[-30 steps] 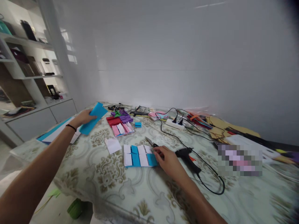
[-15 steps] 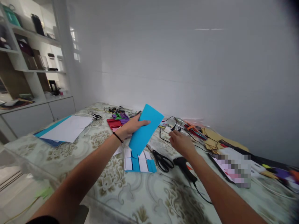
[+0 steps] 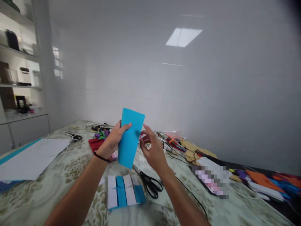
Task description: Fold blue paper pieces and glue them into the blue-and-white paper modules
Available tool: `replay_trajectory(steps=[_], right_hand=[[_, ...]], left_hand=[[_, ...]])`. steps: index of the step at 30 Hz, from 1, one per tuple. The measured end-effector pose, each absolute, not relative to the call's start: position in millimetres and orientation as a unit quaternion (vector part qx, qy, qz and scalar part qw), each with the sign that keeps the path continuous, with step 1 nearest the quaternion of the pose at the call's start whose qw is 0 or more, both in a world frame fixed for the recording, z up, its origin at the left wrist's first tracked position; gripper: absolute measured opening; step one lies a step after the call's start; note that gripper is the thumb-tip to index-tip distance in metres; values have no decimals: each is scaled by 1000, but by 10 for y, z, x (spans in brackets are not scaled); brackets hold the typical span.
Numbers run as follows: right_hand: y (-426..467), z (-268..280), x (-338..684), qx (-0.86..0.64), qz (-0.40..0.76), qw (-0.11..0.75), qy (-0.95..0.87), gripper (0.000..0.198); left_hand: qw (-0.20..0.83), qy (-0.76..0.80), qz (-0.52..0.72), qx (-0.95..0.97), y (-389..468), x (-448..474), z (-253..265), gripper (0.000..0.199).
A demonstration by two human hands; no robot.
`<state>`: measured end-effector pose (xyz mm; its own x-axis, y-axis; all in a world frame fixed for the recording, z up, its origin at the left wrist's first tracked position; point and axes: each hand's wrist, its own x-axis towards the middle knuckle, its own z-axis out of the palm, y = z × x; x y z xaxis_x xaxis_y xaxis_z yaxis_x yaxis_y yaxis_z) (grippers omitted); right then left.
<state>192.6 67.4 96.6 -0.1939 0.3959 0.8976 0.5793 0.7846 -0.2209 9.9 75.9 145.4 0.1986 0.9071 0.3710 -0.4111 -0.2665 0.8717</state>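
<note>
My left hand (image 3: 114, 138) is closed on a sheet of blue paper (image 3: 131, 138), thumb on the near face and fingers behind. The sheet is held up, slightly tilted, above the table. Close to its right edge is my right hand (image 3: 152, 147), fingers curved and apart, with nothing visible in them. Below the sheet lies a piece of woven blue and white paper strips (image 3: 125, 191). Black-handled scissors (image 3: 151, 185) rest just right of it, their blades pointing away. The glue gun is hidden behind my right forearm; its black cord (image 3: 192, 196) shows.
White paper (image 3: 35, 157) lies on a blue sheet at the left. Red folded paper (image 3: 95, 144) and purple and green pieces sit farther back. Cables, tan paper (image 3: 188, 150) and a phone-like object (image 3: 209, 182) are on the right. A wall (image 3: 117, 62) rises behind the table.
My right hand has moved from the white adapter and cables to beside the blue paper's right edge. The sheet is more upright. The view has turned right.
</note>
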Motion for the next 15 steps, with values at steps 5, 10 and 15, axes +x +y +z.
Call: replay_trajectory(steps=[5,10,15], right_hand=[[392,1200,1696,-253,-38,539,-803,53],[414,1258,1908,-272,52,607,-745,35],[369,1367,2244,-280,163,628,-708,20]], left_hand=[[556,213,583,553,582,48,1533,50],[554,224,548,585,475,-41,1603,57],[530,233,558,594,462,-116,1616,62]])
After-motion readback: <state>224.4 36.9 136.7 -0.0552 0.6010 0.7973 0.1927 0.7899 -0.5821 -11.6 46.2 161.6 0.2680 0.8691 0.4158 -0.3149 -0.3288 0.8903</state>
